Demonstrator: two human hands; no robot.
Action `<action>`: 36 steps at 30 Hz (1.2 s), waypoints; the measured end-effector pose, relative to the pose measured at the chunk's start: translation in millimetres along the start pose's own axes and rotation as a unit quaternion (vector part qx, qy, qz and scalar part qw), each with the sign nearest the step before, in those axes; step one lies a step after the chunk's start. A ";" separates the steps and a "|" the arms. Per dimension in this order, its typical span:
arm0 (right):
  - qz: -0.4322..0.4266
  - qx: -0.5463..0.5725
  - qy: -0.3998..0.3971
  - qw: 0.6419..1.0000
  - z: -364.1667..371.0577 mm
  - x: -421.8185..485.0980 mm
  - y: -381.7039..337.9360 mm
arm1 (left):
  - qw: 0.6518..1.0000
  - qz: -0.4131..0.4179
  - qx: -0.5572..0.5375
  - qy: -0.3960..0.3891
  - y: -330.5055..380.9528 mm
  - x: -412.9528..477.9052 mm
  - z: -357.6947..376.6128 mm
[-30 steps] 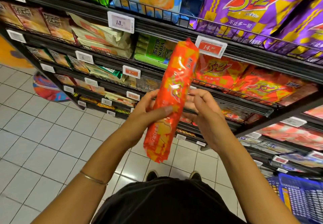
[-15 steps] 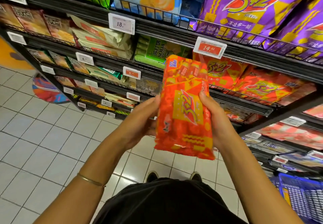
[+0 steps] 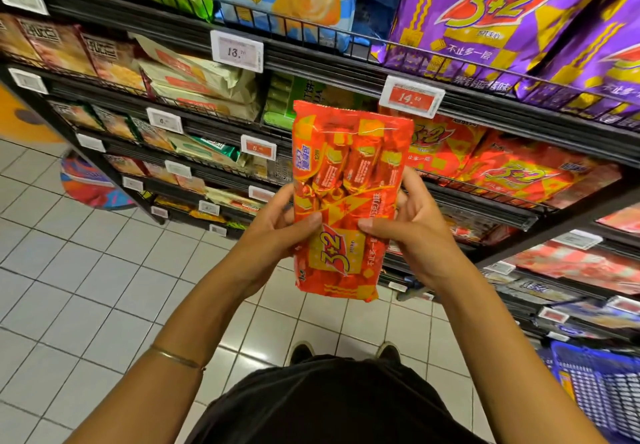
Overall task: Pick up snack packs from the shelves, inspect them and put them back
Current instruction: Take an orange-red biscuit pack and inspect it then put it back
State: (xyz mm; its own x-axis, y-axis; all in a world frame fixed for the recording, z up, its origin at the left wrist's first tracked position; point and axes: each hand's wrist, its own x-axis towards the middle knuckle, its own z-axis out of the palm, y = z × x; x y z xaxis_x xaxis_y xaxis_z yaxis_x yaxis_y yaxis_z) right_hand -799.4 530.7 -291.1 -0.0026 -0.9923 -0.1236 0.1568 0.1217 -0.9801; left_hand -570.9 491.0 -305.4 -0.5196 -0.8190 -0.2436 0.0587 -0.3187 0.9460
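Shelves point(image 3: 346, 62) behind, hands point(image 3: 346, 232) still clamped on snack pack point(image 3: 346, 180), now raised higher

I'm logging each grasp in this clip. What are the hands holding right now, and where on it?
Both hold one red-and-yellow foil snack pack upright: left hand grips its left edge, right hand its right edge, thumbs on the front, about mid-height.

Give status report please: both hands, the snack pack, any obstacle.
Left hand and right hand both grip the orange snack pack, thumbs on its front. Pack upright, off the shelf. Nothing in the way.
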 end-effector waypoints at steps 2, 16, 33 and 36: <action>0.006 -0.010 -0.006 1.000 4.6 0.9 -1.5 | 1.000 -0.006 -0.008 0.017 1.8 0.5 1.1; 0.079 0.133 -0.066 0.986 14.5 -9.5 -22.8 | 0.913 -0.030 -0.405 0.045 0.0 1.4 -10.5; 0.035 0.105 0.164 0.980 8.9 -2.3 -11.6 | 0.950 0.055 -0.283 0.115 11.5 -3.9 -22.3; 0.042 0.107 0.167 0.979 -7.7 -6.3 -13.4 | 0.954 0.051 -0.265 0.129 17.6 -7.7 -46.4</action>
State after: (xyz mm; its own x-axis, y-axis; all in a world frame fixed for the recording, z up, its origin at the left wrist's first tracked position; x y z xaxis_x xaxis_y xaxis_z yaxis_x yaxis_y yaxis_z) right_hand -809.1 535.5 -278.3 -0.2977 -0.9121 -0.2819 0.3728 0.1608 -0.9139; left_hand -526.3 469.6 -296.7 -0.2647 -0.9273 -0.2647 0.5570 -0.3710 0.7430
